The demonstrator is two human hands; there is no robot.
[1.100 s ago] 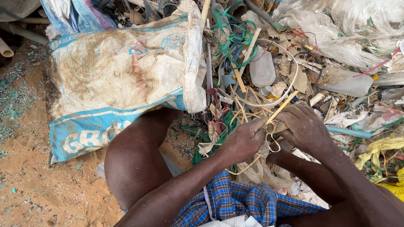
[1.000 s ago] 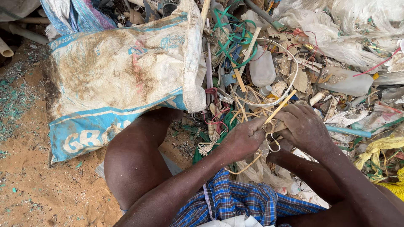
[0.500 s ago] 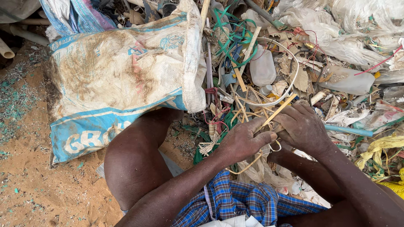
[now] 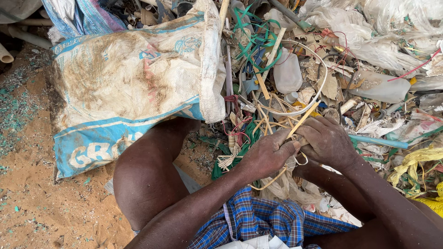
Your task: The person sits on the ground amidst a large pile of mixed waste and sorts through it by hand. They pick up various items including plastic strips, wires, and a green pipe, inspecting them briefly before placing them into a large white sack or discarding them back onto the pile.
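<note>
I see my left hand and right hand meet just above my lap, both clenched on a bundle of thin tan strips, ends fanning outward; gripping from both sides likely keeps them gathered. Left of them a dirty woven sack lies bulging, its contents hidden. Beyond it is a scrap heap: a pale bottle, green straps.

The left hand and right hand cover where the tan strips meet, so the grip itself is hidden. The woven sack buries whatever lies beneath; its top runs past the frame's edge.
</note>
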